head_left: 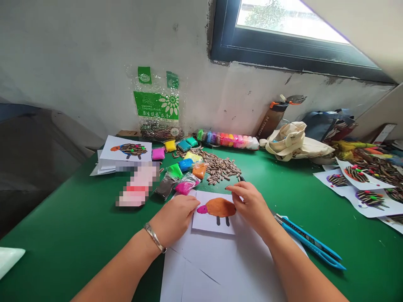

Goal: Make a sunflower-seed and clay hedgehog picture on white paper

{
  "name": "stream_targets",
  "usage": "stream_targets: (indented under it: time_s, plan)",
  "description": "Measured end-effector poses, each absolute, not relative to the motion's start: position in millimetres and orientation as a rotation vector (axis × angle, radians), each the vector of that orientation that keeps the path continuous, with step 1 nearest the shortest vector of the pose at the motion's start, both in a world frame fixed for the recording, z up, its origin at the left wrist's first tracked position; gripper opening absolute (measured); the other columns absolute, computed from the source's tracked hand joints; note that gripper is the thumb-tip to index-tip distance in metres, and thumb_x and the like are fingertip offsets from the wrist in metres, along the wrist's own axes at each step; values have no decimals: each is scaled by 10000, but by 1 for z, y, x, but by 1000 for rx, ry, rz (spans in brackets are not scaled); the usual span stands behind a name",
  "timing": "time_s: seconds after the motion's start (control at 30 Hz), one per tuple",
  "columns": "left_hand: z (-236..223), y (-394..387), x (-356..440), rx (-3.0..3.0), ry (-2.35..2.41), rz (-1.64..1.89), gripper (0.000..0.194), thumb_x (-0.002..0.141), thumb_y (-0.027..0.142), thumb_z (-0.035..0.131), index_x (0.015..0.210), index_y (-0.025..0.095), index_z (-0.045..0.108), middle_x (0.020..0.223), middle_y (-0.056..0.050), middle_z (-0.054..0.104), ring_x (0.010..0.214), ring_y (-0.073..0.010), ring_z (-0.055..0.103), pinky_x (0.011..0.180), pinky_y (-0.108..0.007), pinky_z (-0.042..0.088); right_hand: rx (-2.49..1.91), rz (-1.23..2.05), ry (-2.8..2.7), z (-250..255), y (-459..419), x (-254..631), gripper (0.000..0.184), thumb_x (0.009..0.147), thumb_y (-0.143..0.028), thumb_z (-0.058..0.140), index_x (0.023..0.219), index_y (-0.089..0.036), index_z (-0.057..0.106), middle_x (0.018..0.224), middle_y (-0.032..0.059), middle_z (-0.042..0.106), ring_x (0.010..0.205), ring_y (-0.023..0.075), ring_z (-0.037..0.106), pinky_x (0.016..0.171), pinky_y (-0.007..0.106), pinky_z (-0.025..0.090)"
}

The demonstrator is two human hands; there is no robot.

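Resting near the bottom centre of the frame, a white card (214, 224) carries an oval of orange modelling clay (218, 207), a small magenta clay head (202, 209) and two dark legs. The left hand (178, 220), with a silver bangle (155, 237) at its wrist, lies almost flat with its fingers together on the card's left edge, and it grips nothing visible. The right hand (248, 205) is curled, with its fingertips (231, 188) bunched just beside the top of the orange clay; whether they pinch something small, I cannot tell.

The card sits on a larger white paper sheet (214, 260) that runs off the bottom of the frame. Just past the card's top edge, a heap of striped sunflower seeds (217, 167) spreads beside soft packets of coloured clay (185, 167), leaving only a narrow green strip above the hands. Open room is wider on the green surface (362, 268) at lower right, beyond a blue-handled craft tool (310, 243) lying near the right forearm. At the right edge, overlapping white cards decorated with seeds (362, 197) run out of the frame. On the left, green stretches between the left forearm and the surface's diagonal edge.
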State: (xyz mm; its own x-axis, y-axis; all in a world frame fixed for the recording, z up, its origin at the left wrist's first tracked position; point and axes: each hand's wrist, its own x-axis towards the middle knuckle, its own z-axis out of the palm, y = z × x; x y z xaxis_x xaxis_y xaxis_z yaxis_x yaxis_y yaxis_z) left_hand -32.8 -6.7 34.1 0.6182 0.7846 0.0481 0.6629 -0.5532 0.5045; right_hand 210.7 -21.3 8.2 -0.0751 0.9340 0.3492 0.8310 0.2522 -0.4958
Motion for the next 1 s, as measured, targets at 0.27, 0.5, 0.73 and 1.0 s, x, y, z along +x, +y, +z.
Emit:
stream_targets:
  time_s: [0.27, 0.5, 0.73, 1.0]
  plan:
    - [42, -12, -34, 2545, 1034, 172, 302, 869, 109, 415, 968, 213, 681, 937, -74, 631, 950, -207, 578, 810, -287, 472, -1734, 192, -1878, -5, -8, 227, 270, 834, -138, 482, 950, -202, 717, 863, 61, 653, 852, 190, 576, 762, 304, 459]
    - [44, -12, -36, 2560, 1022, 138, 317, 885, 104, 392, 997, 205, 671, 973, -80, 631, 966, -216, 568, 826, -309, 471, -1738, 103, -1972, -17, 6, 220, 252, 845, -123, 496, 928, -214, 716, 875, 53, 643, 851, 169, 554, 749, 263, 422]
    - [36, -21, -34, 2591, 1059, 224, 306, 873, 99, 421, 1013, 220, 666, 1029, -86, 640, 1021, -229, 561, 895, -359, 478, -1746, 39, -1974, -22, 14, 215, 196, 872, -141, 465, 808, -181, 647, 806, 67, 597, 788, 185, 511, 713, 278, 385]
    - [15, -39, -41, 2617, 1142, 326, 443, 859, 105, 403, 1274, 210, 521, 1303, -81, 540, 1224, -252, 456, 1028, -453, 412, -1661, 168, -1796, -7, -2, 210, 185, 936, -206, 358, 964, -187, 539, 803, 35, 628, 731, 156, 578, 673, 250, 434]
